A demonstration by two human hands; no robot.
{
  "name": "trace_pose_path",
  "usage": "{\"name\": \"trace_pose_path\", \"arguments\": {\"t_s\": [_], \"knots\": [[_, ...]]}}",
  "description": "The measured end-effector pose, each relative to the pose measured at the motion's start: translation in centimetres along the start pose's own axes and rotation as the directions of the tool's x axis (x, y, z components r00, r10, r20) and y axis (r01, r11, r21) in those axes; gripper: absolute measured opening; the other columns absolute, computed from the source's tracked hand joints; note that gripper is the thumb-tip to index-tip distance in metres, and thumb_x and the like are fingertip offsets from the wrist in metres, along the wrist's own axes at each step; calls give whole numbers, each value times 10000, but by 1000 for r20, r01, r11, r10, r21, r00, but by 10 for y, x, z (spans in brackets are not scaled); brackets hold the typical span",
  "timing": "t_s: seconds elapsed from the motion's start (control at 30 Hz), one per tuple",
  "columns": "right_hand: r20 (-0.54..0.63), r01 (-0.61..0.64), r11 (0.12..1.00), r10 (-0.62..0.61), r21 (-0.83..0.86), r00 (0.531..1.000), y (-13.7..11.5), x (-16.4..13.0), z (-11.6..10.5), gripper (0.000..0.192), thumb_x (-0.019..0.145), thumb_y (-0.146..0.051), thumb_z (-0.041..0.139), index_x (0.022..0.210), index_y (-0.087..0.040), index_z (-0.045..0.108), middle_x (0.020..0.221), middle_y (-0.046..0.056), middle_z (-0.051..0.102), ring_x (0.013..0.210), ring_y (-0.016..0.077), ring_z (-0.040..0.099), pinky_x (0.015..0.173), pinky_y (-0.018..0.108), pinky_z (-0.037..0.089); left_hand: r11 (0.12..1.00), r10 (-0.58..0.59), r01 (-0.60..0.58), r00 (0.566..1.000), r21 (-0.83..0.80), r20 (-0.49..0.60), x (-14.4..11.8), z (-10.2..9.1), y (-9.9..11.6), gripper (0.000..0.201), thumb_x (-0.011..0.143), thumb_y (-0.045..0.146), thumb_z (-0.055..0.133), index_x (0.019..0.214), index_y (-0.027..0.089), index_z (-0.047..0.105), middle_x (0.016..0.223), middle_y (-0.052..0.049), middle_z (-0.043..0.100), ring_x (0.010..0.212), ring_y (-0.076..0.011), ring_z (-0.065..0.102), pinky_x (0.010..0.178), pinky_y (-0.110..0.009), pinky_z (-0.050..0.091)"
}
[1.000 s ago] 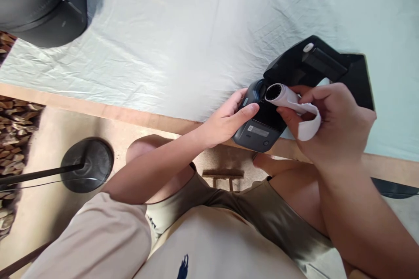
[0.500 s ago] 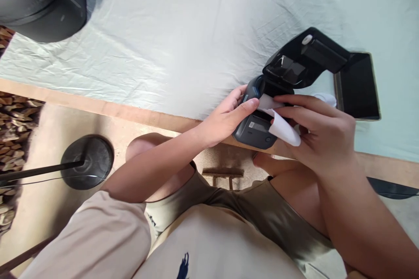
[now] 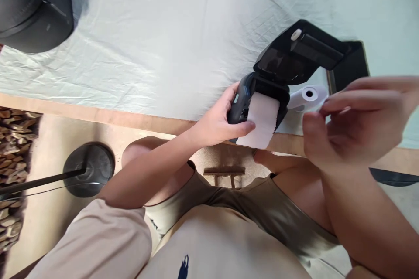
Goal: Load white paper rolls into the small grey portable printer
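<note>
- Label printer (image 3: pixel 240 102): small, dark grey, sat at the near edge of the table, on the white cloth (image 3: pixel 170 39). Its lid (image 3: pixel 296 54) stood swung up and back, open.
- Paper roll (image 3: pixel 263 117): white, seated in the printer's open bay, with the loose end draped forward over the front lip and hanging past the table edge.
- My left hand (image 3: pixel 218 122): wrapped around the left side of the printer, thumb laid across the front and touching the near edge of the paper tail. It was grasping the body and steadying it.
- My right hand (image 3: pixel 352 122): lifted clear to the right of the printer, fingers loosely curled, blurred, holding nothing that I could see.
- Second roll (image 3: pixel 307 95): white with a dark core, lay on its side on the cloth just right of the printer, touched by neither hand.
- Dark flat panel (image 3: pixel 348 67): behind the lid; partly hidden, so I could not tell what it was.
- Black rounded case (image 3: pixel 32 4): far left corner of the table, well apart.
- Step, as I judged it: roll dropped in, lid not yet shut.
- Next move, as I judged it: called for the tail kept straight over the front lip while the lid came down, with the left hand holding the body square.
</note>
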State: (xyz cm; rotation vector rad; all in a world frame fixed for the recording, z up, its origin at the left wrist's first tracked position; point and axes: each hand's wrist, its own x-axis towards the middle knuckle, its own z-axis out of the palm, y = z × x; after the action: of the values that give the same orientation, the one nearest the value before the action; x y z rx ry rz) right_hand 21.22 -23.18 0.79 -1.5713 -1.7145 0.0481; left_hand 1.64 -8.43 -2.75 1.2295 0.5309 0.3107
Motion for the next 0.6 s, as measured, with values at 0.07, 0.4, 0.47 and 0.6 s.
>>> {"name": "trace_pose_path", "arguments": {"t_s": [0.07, 0.4, 0.47, 0.6], "knots": [[25, -87, 996, 87, 5, 996, -4, -3, 1, 355, 1046, -539, 699, 1276, -276, 760, 1134, 120, 741, 884, 214, 704, 742, 393, 607, 999, 9, -10, 1000, 40, 10, 0, -1, -1, 1067, 784, 440, 913, 1701, 273, 395, 1186, -48, 713, 1028, -231, 701, 835, -322, 556], [-75, -234, 963, 245, 131, 967, -6, -18, 15, 431, 1064, -490, 671, 1469, -346, 669, 1093, 66, 680, 781, 161, 688, 574, 297, 561, 999, 36, -37, 998, -37, -48, -1, -4, -3, 1004, 727, 458, 1000, 1609, 288, 551, 900, 26, 679, 705, -130, 636, 679, -275, 528], [-79, -256, 956, 269, 140, 960, -7, -19, 19, 446, 1071, -429, 668, 1508, -356, 623, 1041, 32, 668, 639, 108, 617, 512, 266, 510, 991, 29, -36, 998, -127, -59, 0, -3, -3, 892, 711, 480, 1010, 1490, 275, 628, 899, 25, 702, 688, -120, 639, 636, -256, 523], [170, -417, 885, 388, 206, 906, -11, -22, 25, 635, 1118, -522, 604, 1683, -328, 392, 968, -1, 733, 556, 122, 632, 538, 294, 547, 963, 73, -88, 995, -253, -70, 0, 0, -2, 745, 683, 537, 1016, 1285, 239, 694, 999, -18, 767, 830, -182, 734, 697, -287, 596]]}}
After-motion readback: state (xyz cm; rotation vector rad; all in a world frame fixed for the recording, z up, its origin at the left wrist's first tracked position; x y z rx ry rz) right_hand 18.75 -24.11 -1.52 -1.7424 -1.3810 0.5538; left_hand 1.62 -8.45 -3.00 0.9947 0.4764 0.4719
